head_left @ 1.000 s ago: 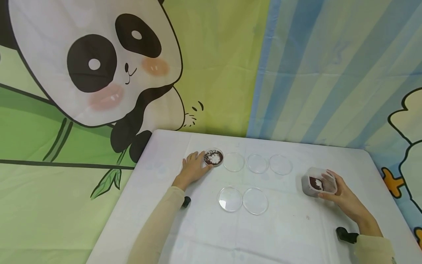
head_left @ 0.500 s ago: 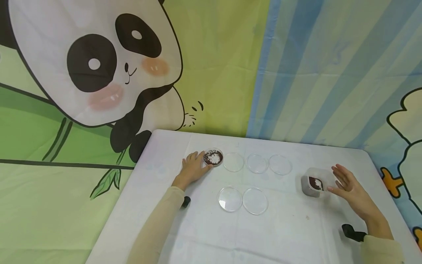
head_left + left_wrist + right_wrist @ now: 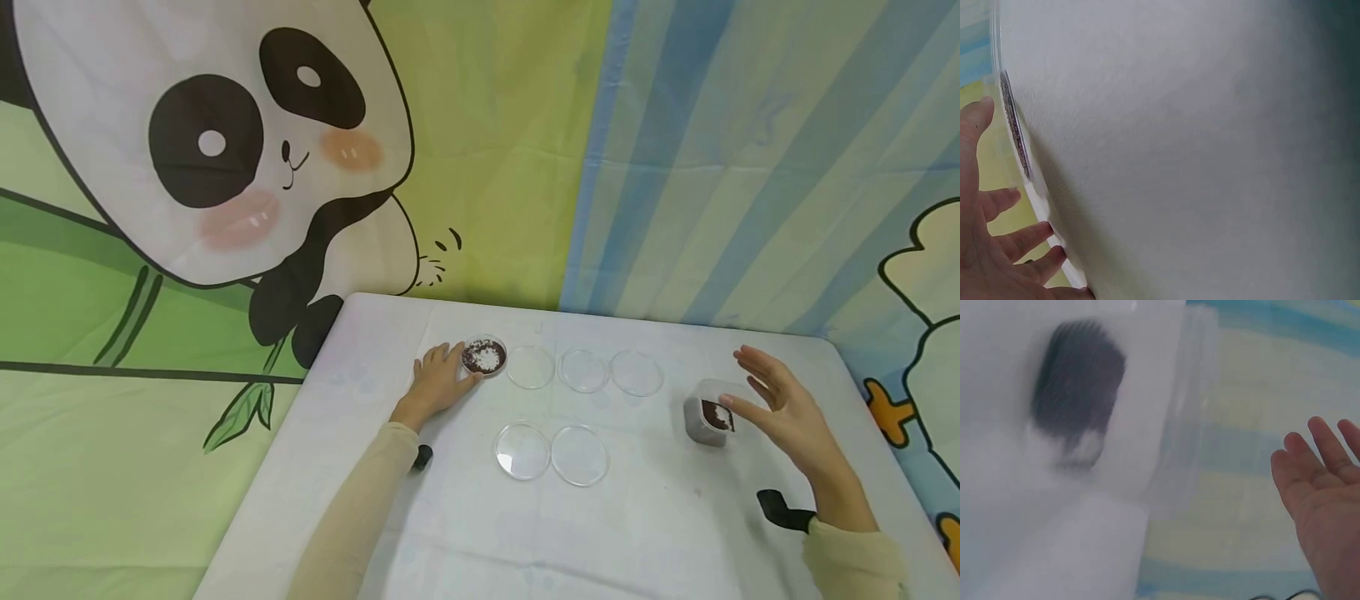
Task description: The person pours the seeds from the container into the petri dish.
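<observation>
A round clear petri dish [image 3: 484, 357] with dark brown grains and white bits lies at the back left of the table. My left hand [image 3: 433, 387] rests beside it, fingers spread, thumb and index finger at its rim. The left wrist view catches the dish's dark filling edge-on beyond the spread fingers [image 3: 1038, 269]. On the right stands a translucent plastic box [image 3: 701, 429] with dark brown and white contents. My right hand [image 3: 787, 412] is raised over its right side, fingers extended and holding nothing. The box [image 3: 1075, 394] is blurred in the right wrist view.
Three clear round dishes continue the back row, among them one in the middle [image 3: 584, 371]. Two more, including a front left one [image 3: 522, 451], lie nearer me. A white cloth [image 3: 637, 533] covers the table, with a printed panda curtain [image 3: 487, 167] behind it.
My right hand has released the box, drawn back to the right, then risen and come back left over the box's side. The left hand has stayed by the filled dish.
</observation>
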Available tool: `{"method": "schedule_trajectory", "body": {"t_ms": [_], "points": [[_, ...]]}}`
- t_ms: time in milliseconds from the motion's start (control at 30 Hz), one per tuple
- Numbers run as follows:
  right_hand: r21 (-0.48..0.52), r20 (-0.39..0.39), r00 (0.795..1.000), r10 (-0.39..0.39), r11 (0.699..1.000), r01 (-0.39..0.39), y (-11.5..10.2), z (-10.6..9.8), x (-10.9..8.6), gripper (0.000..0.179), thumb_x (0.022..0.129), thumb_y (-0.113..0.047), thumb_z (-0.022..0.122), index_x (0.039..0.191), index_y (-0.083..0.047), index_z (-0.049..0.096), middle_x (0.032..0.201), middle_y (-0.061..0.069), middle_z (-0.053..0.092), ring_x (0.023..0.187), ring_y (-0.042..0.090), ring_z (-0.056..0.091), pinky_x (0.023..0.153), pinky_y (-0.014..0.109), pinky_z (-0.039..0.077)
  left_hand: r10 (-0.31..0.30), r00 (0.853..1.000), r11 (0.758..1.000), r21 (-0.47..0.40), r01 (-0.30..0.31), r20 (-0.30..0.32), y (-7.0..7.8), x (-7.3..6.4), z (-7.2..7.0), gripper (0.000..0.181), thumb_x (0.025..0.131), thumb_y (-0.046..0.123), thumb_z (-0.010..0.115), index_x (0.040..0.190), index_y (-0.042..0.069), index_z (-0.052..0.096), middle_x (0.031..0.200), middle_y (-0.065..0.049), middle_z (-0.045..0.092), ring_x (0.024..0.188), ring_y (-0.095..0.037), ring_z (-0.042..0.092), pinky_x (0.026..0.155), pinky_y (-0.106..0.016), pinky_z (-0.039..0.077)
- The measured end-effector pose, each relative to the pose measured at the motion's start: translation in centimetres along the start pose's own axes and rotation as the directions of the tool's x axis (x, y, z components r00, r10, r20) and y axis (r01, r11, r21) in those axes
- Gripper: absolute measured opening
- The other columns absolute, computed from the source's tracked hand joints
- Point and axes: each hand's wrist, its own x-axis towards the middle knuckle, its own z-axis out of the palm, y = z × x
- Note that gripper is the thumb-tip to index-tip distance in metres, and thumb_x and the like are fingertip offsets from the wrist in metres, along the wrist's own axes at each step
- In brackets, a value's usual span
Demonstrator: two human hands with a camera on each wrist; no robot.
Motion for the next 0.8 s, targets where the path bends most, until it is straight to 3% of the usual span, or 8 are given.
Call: {"method": "schedule_trajectory", "body": {"t_ms": [167, 300, 367, 433, 567, 800], "points": [[-0.044, 0.05, 0.999, -0.016, 0.999, 0.018, -3.1, 2.0, 2.5, 0.085, 0.091, -0.017, 0.077, 0.159, -0.026, 0.028, 0.158, 0.009, 0.034, 0.145, 0.031, 0.029, 0.099, 0.005, 0.029, -0.004, 1.0, 1.0, 0.002, 0.004, -0.002, -0.2, 0.2, 0.0, 0.082, 0.096, 0.06, 0.057, 0.157, 0.011, 0.032, 0.157, -0.023, 0.029, 0.145, -0.044, 0.022, 0.112, -0.07, 0.013], [-0.049, 0.09, 0.995, -0.048, 0.997, 0.053, -5.0, 4.4, 4.6, 0.084, 0.089, -0.024, 0.079, 0.157, -0.024, 0.032, 0.156, 0.008, 0.036, 0.143, 0.037, 0.03, 0.115, 0.037, 0.029, -0.003, 1.0, 1.0, -0.004, 0.003, -0.006, -0.3, 0.2, 0.0, 0.082, 0.095, 0.06, 0.057, 0.157, 0.012, 0.032, 0.157, -0.023, 0.029, 0.145, -0.044, 0.022, 0.112, -0.07, 0.013], [-0.058, 0.109, 0.991, -0.078, 0.995, 0.085, -5.6, 5.9, 5.6, 0.083, 0.088, -0.026, 0.08, 0.156, -0.02, 0.034, 0.156, 0.009, 0.037, 0.142, 0.038, 0.031, 0.113, 0.056, 0.028, -0.002, 1.0, 1.0, -0.007, 0.002, -0.005, -0.3, 0.2, 0.1, 0.082, 0.095, 0.06, 0.057, 0.157, 0.012, 0.032, 0.157, -0.023, 0.029, 0.145, -0.044, 0.022, 0.112, -0.07, 0.012], [-0.079, 0.13, 0.986, -0.107, 0.99, 0.118, -5.9, 7.3, 6.5, 0.083, 0.087, -0.029, 0.081, 0.155, -0.015, 0.036, 0.155, 0.012, 0.037, 0.141, 0.04, 0.031, 0.108, 0.066, 0.028, -0.002, 1.0, 1.0, -0.006, 0.002, 0.001, -0.3, 0.2, 0.2, 0.083, 0.095, 0.061, 0.056, 0.157, 0.012, 0.032, 0.157, -0.023, 0.028, 0.145, -0.044, 0.021, 0.112, -0.07, 0.012], [-0.12, 0.17, 0.976, -0.138, 0.98, 0.159, -6.2, 10.3, 8.0, 0.083, 0.086, -0.037, 0.08, 0.153, -0.012, 0.038, 0.154, 0.014, 0.039, 0.141, 0.039, 0.033, 0.105, 0.067, 0.031, -0.007, 1.0, 1.0, 0.001, 0.007, 0.014, -0.2, 0.2, 0.3, 0.082, 0.095, 0.062, 0.055, 0.158, 0.013, 0.031, 0.158, -0.023, 0.028, 0.145, -0.043, 0.021, 0.112, -0.069, 0.012], [-0.105, 0.233, 0.962, -0.145, 0.979, 0.172, -6.2, 14.4, 10.2, 0.083, 0.086, -0.041, 0.079, 0.152, -0.01, 0.04, 0.151, 0.012, 0.042, 0.139, 0.035, 0.036, 0.107, 0.061, 0.034, 0.001, 1.0, 1.0, -0.004, -0.001, 0.0, -0.1, 0.2, 0.2, 0.081, 0.095, 0.06, 0.057, 0.157, 0.013, 0.033, 0.156, -0.024, 0.031, 0.144, -0.045, 0.024, 0.112, -0.07, 0.013]]}}
